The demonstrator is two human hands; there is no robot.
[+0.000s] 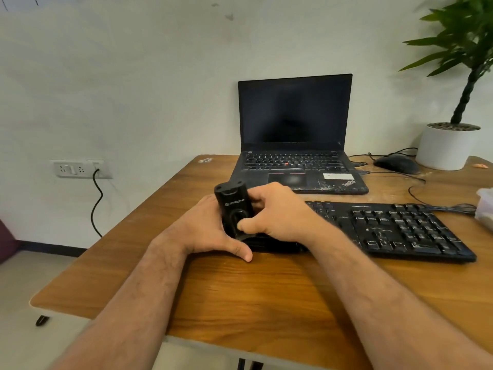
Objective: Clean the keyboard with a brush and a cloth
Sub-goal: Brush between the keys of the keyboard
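Note:
A black keyboard [394, 231] lies on the wooden table [266, 295], its left end hidden under my hands. A small black box-shaped device [232, 209] stands upright over that left end. My left hand [210, 231] holds it from the left side, thumb stretched along the table. My right hand [277, 212] grips it from the right, fingers curled behind it and thumb pressed on its front. No brush or cloth is visible.
An open black laptop [296, 145] sits behind the keyboard. A black mouse [396, 164] with its cable and a white plant pot [445, 148] stand at the back right. A pale container [484, 209] shows at the right edge. A wall socket [80, 169] with a cable is left.

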